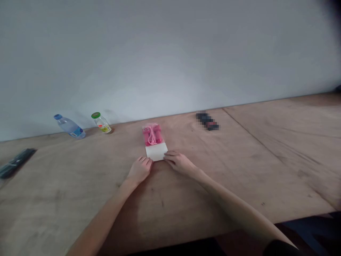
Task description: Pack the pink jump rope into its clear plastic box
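The left hand [140, 169] curled, the right hand [181, 163] narrow, both touch near corners of the white card [156, 151], seemingly steadying it on the table [80, 174], pink skipping rope [151, 136] just beyond, pinched or pressed, can't tell!

At twelve o'clock, pink handles [158, 134] and a paler pink cord [152, 136] are paired with a white panel [156, 152]. Towards eleven, a bottle [69, 127] is capped in blue, a jar [101, 123] in green. Towards one, a blurred black item [207, 121] is marked with red. The brown tabletop [80, 167] is faintly streaked.
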